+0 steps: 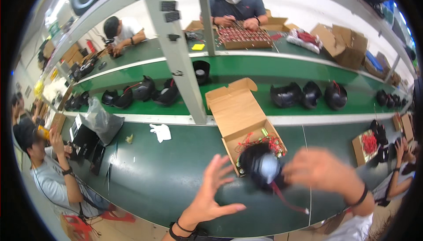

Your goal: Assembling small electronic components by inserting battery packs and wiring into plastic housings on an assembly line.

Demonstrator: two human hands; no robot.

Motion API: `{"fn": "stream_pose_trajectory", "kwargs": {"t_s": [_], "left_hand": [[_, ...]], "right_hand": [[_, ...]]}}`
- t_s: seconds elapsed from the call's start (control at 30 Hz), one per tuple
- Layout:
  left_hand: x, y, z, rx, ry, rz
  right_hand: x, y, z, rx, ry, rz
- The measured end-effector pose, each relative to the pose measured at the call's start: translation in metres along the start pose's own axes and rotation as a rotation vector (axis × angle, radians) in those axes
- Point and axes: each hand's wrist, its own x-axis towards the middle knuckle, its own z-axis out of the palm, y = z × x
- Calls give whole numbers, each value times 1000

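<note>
A round black plastic housing (252,164), blurred, is in front of me at the near end of an opened cardboard box (238,117). A pale round part (269,168) shows in its middle, and a red lead (284,198) with a small white plug trails from it. My left hand (207,199) is open to the left of the housing, fingers spread and apart from it. My right hand (319,170) is at the housing's right edge; its fingers are smeared by motion, so their grip is unclear. Red-wired small parts (271,142) fill the box, partly hidden by the housing.
Black housings (286,94) stand along the green belt (246,67) beyond a metal post (176,51). A white cloth or tissue (161,132) and a grey plastic bag (101,120) lie left. Co-workers sit across and on both sides; a box of red parts (366,146) is at right.
</note>
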Motion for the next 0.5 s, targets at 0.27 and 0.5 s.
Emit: {"fn": "stream_pose_trajectory", "kwargs": {"t_s": [0.27,0.5], "left_hand": [[-51,-15,19,392,-100,-69],[-52,-35,56,437,-64,103]], "right_hand": [[0,-23,45,330,201,33],[108,121,97,-175,-139,638]]}}
